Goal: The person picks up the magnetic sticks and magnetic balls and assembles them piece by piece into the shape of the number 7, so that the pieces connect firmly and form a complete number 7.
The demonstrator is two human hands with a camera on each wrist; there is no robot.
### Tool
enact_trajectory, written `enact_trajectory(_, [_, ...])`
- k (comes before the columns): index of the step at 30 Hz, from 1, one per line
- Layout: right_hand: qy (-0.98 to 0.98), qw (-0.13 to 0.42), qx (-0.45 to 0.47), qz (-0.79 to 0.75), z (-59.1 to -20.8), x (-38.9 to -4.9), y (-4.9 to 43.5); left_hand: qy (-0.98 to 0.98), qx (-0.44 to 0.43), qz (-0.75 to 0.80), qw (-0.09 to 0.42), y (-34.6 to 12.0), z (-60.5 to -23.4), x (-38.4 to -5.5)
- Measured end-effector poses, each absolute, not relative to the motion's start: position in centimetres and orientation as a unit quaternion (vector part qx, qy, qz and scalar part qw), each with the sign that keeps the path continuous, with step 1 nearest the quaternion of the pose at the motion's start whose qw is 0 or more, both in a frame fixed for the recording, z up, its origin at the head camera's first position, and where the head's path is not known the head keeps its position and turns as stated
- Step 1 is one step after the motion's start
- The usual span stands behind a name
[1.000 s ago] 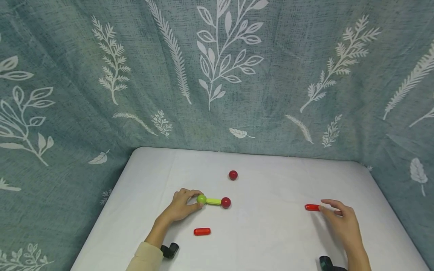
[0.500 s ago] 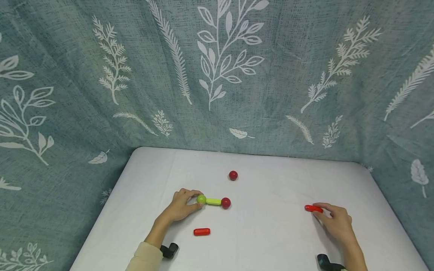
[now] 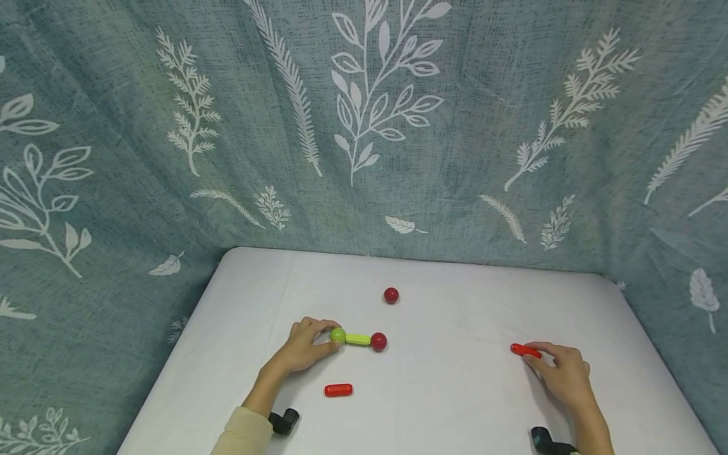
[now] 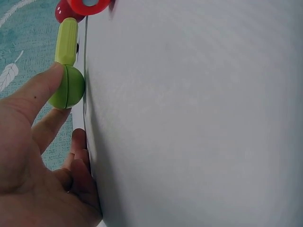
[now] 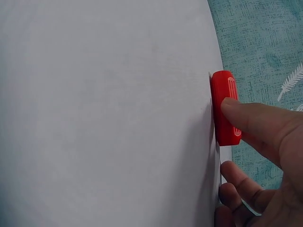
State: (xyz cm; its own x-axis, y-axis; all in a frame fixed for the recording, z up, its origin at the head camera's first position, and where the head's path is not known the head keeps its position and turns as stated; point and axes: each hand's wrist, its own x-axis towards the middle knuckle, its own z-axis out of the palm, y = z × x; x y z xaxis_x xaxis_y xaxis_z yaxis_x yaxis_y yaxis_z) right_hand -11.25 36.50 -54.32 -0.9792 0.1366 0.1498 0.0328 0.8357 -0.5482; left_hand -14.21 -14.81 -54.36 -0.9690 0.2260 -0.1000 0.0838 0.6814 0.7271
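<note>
My left hand (image 3: 305,346) pinches a green ball (image 3: 338,335) between thumb and fingers. From that ball runs a light green stick (image 3: 358,339), with a red ball (image 3: 378,342) at its far end, the three in one line. In the left wrist view the thumb lies on the green ball (image 4: 67,87). Over on the right, my right hand (image 3: 563,371) pinches a red stick (image 3: 524,350) with thumb and fingers. The right wrist view shows the thumb pressed on the red stick (image 5: 223,92), the other fingers curled below.
A second red stick (image 3: 338,390) lies in front of the green piece, and a loose red ball (image 3: 391,296) sits behind it. All this is on a white table (image 3: 449,404). A patterned teal cloth (image 3: 432,158) hangs beyond the far edge.
My right hand has shifted left and taken hold of the red stick with thumb and fingers; the stick has tilted slightly. The left hand has stayed in place on the green ball.
</note>
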Motion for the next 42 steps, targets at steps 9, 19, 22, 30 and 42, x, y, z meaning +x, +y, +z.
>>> enact_trajectory(9, [-0.948, 0.067, -0.053, 0.307, -53.2, -11.2, 36.0, 0.914, 0.085, 0.386, 0.091, -14.9, -54.5, -14.3])
enact_trajectory(19, [-0.934, -0.018, -0.091, 0.344, -51.8, -11.1, 34.6, 0.914, 0.087, 0.386, 0.09, -14.9, -54.5, -14.3])
enact_trajectory(22, [-0.933, -0.022, -0.089, 0.349, -51.7, -11.0, 33.9, 0.913, 0.087, 0.388, 0.09, -14.9, -54.5, -14.3])
enact_trajectory(30, [-0.929, -0.004, -0.069, 0.364, -51.7, -10.9, 32.0, 0.914, 0.087, 0.387, 0.088, -14.9, -54.4, -14.3])
enact_trajectory(42, [-0.924, -0.018, -0.042, 0.381, -52.1, -10.9, 29.3, 0.914, 0.086, 0.388, 0.086, -15.0, -54.5, -14.2])
